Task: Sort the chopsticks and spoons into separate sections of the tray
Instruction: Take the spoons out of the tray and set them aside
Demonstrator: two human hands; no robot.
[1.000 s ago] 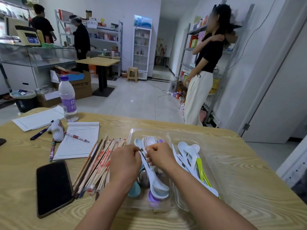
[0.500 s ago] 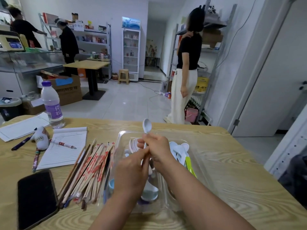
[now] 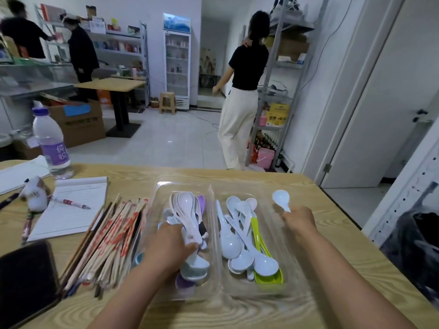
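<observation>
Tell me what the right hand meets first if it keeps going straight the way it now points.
Probably nothing close: the right hand, holding a white spoon, points away across the tray rim toward bare table and its far edge. Its height above the surface is unclear.

Chopsticks (image 3: 111, 241) lie on the table (image 3: 332, 245) left of the tray (image 3: 213, 186), perhaps touching it; spoons (image 3: 240, 236) fill both sections.

Left hand (image 3: 169, 244): forearm entering from lower centre, palm down, fingers curled round the handles of a bundle of white spoons (image 3: 187, 214), thumb on the near side. Right hand (image 3: 299, 222): forearm entering from lower right, extended forward, fingers pinching the handle of one white spoon (image 3: 281, 198), bowl pointing away.
</observation>
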